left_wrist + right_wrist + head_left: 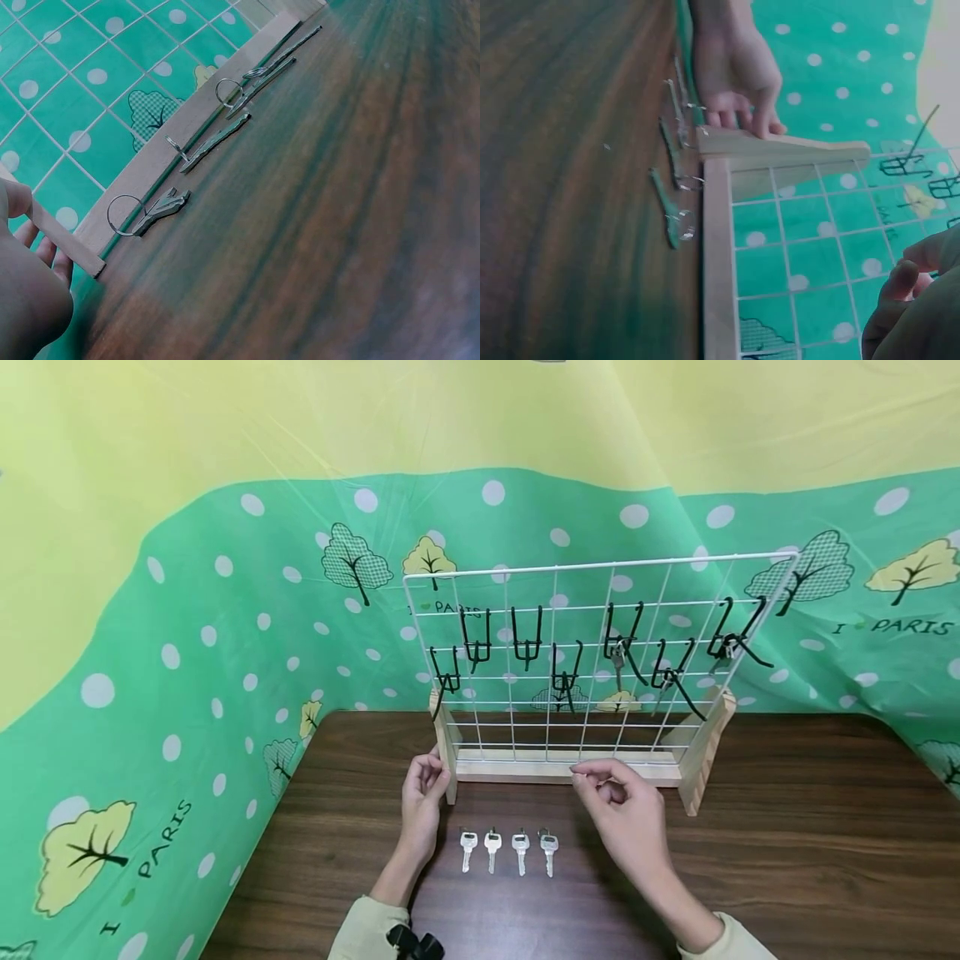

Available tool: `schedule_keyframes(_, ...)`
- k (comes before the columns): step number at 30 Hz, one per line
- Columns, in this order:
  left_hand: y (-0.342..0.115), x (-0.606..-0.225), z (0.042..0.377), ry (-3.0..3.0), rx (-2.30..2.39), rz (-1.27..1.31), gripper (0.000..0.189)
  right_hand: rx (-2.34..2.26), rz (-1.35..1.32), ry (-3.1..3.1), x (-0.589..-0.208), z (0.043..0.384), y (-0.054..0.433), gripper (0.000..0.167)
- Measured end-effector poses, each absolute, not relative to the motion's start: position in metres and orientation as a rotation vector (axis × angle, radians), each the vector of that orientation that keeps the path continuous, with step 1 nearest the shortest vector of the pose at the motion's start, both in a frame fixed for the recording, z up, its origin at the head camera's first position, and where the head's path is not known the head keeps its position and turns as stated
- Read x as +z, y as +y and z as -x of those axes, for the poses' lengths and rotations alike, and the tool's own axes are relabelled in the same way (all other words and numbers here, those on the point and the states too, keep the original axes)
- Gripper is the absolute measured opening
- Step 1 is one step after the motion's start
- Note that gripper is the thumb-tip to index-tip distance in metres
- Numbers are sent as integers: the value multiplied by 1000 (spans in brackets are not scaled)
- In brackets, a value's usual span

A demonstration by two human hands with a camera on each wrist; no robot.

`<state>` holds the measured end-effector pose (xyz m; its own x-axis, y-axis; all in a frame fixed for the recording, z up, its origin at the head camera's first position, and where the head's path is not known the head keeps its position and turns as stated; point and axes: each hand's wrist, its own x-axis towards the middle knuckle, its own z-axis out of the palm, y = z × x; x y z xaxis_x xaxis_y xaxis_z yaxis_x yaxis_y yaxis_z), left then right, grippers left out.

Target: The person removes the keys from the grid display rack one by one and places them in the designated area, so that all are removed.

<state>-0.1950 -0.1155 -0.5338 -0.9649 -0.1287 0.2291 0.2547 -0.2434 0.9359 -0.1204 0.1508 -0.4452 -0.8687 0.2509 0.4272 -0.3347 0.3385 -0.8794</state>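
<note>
My left hand (422,802) grips the wooden left end stand (446,752) of a white wire grid rack (555,706). In the left wrist view its fingers wrap the stand's edge. My right hand (626,814) hovers before the rack's bottom rail, fingers loosely bent and thumb near the index finger; no object shows between them in the right wrist view (911,300). Several silver keys with rings, such as this key (521,853), lie in a row on the table between the hands. Other keys hang from hooks at the right, including one key (618,664).
Several black double hooks, such as this hook (527,639), are clipped on the grid. A wooden right end stand (707,756) supports the other side. The dark wood table (825,818) meets a green and yellow patterned cloth (225,635) behind and at the left.
</note>
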Motion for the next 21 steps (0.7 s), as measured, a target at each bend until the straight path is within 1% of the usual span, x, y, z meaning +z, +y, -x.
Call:
schedule_keyframes(5,-115,-532,194,-1752,-2315,146,23,1595,-21,-2086,-437,120,154,15)
schedule_keyframes(8,-115,-531,194,-1757,-2313,146,23,1620,-25,-2057,-431,120,156,16)
schedule_keyframes(17,-115,-531,195,-1763,-2308,150,23,1700,-47,-1928,-415,120,160,10)
schedule_keyframes(21,-115,-530,194,-1763,-2311,147,24,1736,-33,-1875,-408,121,161,11)
